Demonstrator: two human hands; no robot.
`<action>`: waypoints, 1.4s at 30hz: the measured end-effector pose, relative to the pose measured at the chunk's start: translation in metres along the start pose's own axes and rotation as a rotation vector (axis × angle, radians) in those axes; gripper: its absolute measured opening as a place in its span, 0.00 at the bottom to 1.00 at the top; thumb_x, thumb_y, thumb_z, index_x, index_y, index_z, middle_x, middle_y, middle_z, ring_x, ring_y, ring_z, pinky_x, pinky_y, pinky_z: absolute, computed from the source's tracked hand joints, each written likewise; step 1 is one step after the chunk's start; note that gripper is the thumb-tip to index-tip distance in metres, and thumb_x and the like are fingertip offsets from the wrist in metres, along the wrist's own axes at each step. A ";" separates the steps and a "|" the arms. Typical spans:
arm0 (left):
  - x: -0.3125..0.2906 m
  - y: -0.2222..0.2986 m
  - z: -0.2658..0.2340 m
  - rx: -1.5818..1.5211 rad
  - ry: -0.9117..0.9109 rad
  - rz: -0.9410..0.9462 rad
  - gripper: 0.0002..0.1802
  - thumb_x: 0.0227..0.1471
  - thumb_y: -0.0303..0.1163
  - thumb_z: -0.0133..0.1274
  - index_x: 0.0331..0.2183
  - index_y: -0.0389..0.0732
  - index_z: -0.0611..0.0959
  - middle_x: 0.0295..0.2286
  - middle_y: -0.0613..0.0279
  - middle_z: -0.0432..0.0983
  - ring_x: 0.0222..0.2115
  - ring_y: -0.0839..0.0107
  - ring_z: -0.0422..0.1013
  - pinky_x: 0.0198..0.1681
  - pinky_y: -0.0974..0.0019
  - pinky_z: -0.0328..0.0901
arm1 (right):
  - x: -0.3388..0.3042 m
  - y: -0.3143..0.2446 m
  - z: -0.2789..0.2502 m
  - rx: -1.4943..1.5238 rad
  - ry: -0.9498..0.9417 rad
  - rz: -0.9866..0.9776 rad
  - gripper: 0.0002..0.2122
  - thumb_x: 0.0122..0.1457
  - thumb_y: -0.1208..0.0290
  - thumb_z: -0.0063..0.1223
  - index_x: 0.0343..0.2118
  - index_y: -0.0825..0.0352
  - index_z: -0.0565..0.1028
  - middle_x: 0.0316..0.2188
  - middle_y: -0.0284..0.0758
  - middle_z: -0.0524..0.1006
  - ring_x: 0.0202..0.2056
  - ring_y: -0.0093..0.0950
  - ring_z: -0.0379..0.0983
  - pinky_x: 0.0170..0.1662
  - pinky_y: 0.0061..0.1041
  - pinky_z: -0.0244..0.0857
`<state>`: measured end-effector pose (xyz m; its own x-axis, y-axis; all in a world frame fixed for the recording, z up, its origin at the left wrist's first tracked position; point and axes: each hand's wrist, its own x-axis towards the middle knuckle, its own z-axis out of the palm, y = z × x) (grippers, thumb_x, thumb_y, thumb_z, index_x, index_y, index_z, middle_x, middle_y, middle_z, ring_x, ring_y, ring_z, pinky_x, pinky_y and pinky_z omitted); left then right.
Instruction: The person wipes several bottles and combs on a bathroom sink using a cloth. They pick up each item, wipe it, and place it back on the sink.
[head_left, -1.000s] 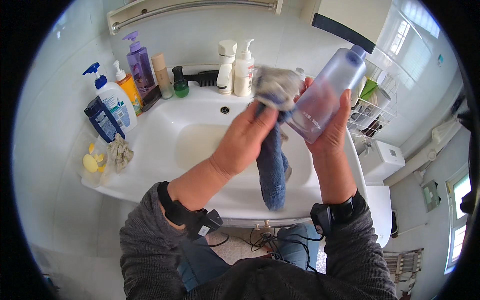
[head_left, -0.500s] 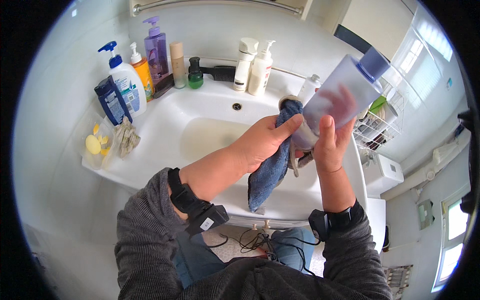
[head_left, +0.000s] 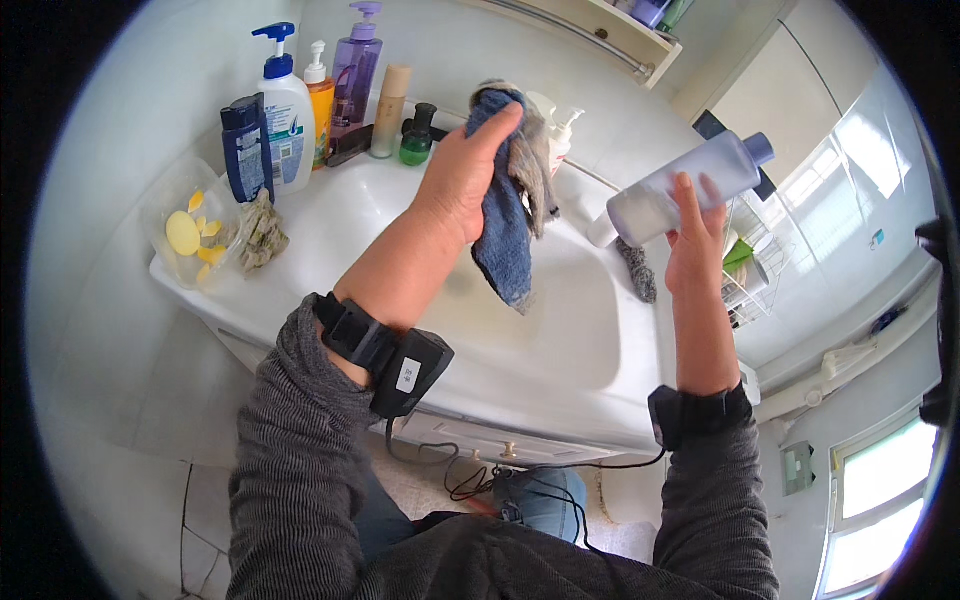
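Note:
In my left hand (head_left: 468, 180) is a blue cloth (head_left: 503, 240) with a grey-beige side, hanging in folds above the basin, the thumb pressed on its top. My right hand (head_left: 697, 240) grips a frosted, pale purple bottle (head_left: 665, 190) with a blue-grey cap. The bottle lies tilted over the basin's right rim, cap end up and to the right, the fingers partly visible through it. The cloth and the bottle are apart. Below the bottle, a dark grey fuzzy item (head_left: 637, 270) rests on the rim of the white sink (head_left: 600, 400).
Along the left and back rim stand a white pump bottle (head_left: 288, 130), a dark blue bottle (head_left: 248, 150), an orange bottle (head_left: 320, 110), a purple pump bottle (head_left: 356, 75), a beige bottle (head_left: 390, 110) and a green bottle (head_left: 416, 140). A clear soap dish (head_left: 160, 215) sits beside a crumpled rag (head_left: 262, 235).
My hands have moved apart. The cloth has gone up and left, away from the bottle, which has tipped closer to level. The view has shifted, and the dark grey fuzzy item now shows.

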<state>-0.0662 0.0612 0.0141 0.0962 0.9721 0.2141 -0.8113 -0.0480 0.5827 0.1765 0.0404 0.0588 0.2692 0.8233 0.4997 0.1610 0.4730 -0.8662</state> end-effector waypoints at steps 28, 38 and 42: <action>-0.008 0.001 0.009 -0.035 0.050 0.112 0.15 0.52 0.39 0.58 0.37 0.38 0.78 0.31 0.65 0.75 0.31 0.75 0.71 0.35 0.66 0.67 | 0.099 0.185 0.057 -0.486 -0.029 0.078 0.45 0.44 0.65 0.69 0.59 0.75 0.50 0.52 0.50 0.67 0.52 0.40 0.68 0.52 0.32 0.64; -0.005 0.001 0.006 -0.103 0.032 0.089 0.17 0.51 0.40 0.59 0.37 0.38 0.77 0.31 0.63 0.76 0.29 0.72 0.72 0.33 0.66 0.68 | 0.084 0.162 0.052 -0.443 -0.122 0.172 0.41 0.46 0.65 0.68 0.58 0.74 0.54 0.51 0.49 0.67 0.51 0.39 0.68 0.53 0.33 0.64; -0.002 -0.003 0.005 -0.111 -0.027 0.042 0.17 0.53 0.41 0.57 0.36 0.38 0.77 0.28 0.63 0.76 0.27 0.73 0.72 0.31 0.66 0.68 | 0.064 0.100 0.043 -0.592 -0.159 0.231 0.48 0.48 0.54 0.65 0.64 0.70 0.46 0.60 0.49 0.58 0.59 0.40 0.59 0.56 0.39 0.59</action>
<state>-0.0614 0.0586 0.0162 0.0752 0.9633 0.2578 -0.8738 -0.0609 0.4825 0.1687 0.1541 0.0040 0.2235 0.9407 0.2551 0.6234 0.0632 -0.7793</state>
